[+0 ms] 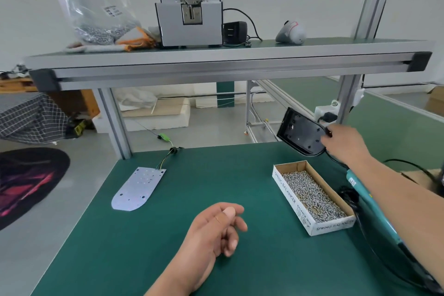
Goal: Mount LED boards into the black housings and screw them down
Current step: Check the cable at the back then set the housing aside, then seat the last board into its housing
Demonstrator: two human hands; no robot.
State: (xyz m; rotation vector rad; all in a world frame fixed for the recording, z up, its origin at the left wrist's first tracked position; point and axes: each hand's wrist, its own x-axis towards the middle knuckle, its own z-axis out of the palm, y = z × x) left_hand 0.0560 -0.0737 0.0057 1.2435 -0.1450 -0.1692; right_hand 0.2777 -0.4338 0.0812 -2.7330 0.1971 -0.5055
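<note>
A white LED board [138,188] with a rounded near end lies flat on the green bench [168,247], its yellow and green wires [165,157] trailing to the bench's far edge. My right hand [344,143] grips a black housing [301,132] by its rounded end and holds it tilted in the air above the bench's far right corner, hollow side toward me. My left hand [217,228] hovers over the middle of the bench with loosely curled fingers and holds nothing. A cardboard box of small silver screws [312,196] sits at the right.
A teal electric screwdriver [367,199] with a black cable lies along the bench's right edge under my right forearm. An aluminium shelf [228,60] overhead carries a grey screw feeder [189,7], a bag of screws [103,21] and a power adapter [235,31].
</note>
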